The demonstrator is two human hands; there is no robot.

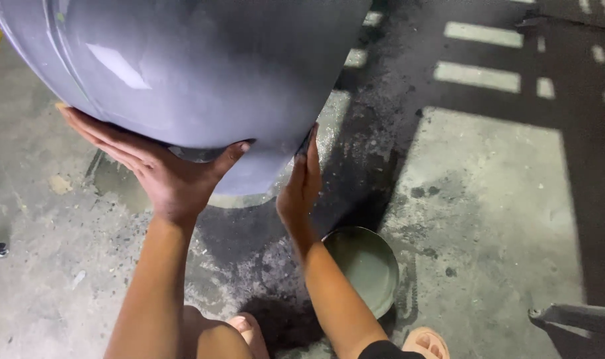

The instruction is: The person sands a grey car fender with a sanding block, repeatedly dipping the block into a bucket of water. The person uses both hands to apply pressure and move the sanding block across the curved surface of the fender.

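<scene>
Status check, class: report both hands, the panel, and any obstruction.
Left hand flat under grey panel. Right hand pressed on its edge. Bowl below, near feet.

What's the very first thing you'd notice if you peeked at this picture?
The big shiny grey panel fills the top left, curved and smooth like part of a car body. Two bare hands press on its lower edge: the left hand lies flat underneath it, and the right hand rests edge-on against its side. Below them, on the wet, stained concrete floor, sits a round bowl of murky water beside the right arm.
</scene>
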